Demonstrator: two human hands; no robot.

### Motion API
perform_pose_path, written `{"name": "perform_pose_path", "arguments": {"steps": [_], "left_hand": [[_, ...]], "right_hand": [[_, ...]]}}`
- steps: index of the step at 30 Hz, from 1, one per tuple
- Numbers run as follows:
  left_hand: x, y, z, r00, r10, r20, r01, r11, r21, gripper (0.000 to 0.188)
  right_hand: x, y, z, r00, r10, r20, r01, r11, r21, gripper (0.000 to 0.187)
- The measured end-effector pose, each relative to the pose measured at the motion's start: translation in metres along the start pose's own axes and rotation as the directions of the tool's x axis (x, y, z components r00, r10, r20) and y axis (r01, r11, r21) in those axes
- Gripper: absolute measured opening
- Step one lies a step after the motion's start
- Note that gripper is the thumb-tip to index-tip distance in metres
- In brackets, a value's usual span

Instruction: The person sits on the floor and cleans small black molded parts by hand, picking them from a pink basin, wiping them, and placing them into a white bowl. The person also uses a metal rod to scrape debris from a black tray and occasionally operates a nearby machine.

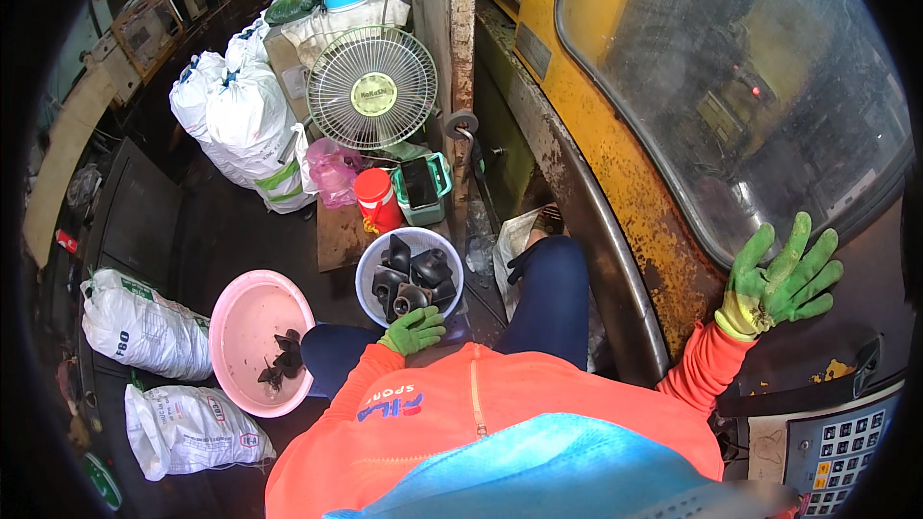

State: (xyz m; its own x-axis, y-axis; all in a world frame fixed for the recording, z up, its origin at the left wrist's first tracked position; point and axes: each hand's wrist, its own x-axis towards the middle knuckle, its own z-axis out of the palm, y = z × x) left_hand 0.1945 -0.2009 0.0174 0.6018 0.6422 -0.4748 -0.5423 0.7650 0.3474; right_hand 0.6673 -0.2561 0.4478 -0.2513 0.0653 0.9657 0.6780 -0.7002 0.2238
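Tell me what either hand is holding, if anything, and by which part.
Nothing is visibly held: the right hand is open by the window, the left hand open beside the smaller bowl.

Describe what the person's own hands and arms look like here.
The left hand and right hand wear green gloves. The right glove's cuff is yellow-green, with dark smudges near the palm's base. Long orange-red sleeves cover both forearms.
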Motion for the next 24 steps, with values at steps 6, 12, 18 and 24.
{"name": "perform_pose_path", "arguments": {"steps": [6, 12, 18, 24], "left_hand": [[0.0016, 0.0, -0.0029, 1.0, -0.008, 0.016, 0.008, 1.0, -0.01, 0.046], [0.0014, 0.0001, -0.0022, 1.0, -0.004, 0.004, 0.004, 1.0, 0.001, 0.046], [0.0009, -0.0007, -0.0025, 1.0, -0.002, 0.014, 0.002, 1.0, -0.001, 0.047], [0.0022, -0.0012, -0.0056, 1.0, -0.001, 0.015, 0.001, 1.0, -0.005, 0.048]], "right_hand": [[-0.0001, -0.0001, 0.0007, 1.0, -0.003, -0.002, 0.003, 1.0, -0.003, 0.046], [0.0013, -0.0002, -0.0011, 1.0, -0.005, 0.003, 0.005, 1.0, 0.008, 0.047], [0.0006, -0.0001, 0.0006, 1.0, -0.001, -0.007, 0.001, 1.0, 0.019, 0.048], [0.0005, -0.0004, 0.0004, 1.0, -0.001, -0.001, 0.001, 1.0, 0.016, 0.047]]}}
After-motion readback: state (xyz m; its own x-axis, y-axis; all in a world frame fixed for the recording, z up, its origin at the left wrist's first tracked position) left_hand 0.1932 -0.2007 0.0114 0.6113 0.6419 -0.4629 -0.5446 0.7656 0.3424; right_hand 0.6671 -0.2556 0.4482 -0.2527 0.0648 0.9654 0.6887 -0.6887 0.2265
